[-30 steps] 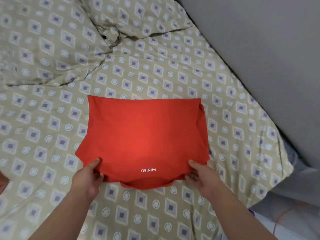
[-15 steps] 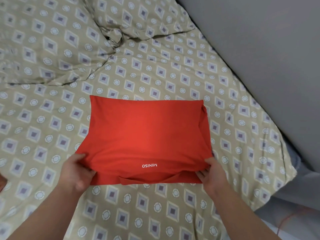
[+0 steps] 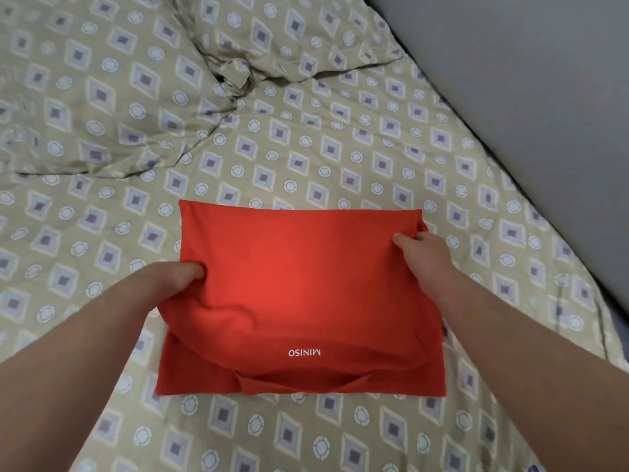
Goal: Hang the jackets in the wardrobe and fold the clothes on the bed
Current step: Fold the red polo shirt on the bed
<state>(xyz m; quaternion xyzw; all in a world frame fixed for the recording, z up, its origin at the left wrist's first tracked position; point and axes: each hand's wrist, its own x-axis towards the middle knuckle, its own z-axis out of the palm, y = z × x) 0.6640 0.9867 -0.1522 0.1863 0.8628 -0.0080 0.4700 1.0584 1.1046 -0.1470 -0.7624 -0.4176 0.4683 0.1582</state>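
red shirt printed miniso, left hand and right hand gripping its sides

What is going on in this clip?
A person is folding a red shirt on a bed with a patterned sheet. The left hand grips the shirt's left edge and the right hand grips its far right corner. The shirt lies as a rough rectangle, with its top layer bunched and the white MINISO print upside down. The fold looks unfinished.
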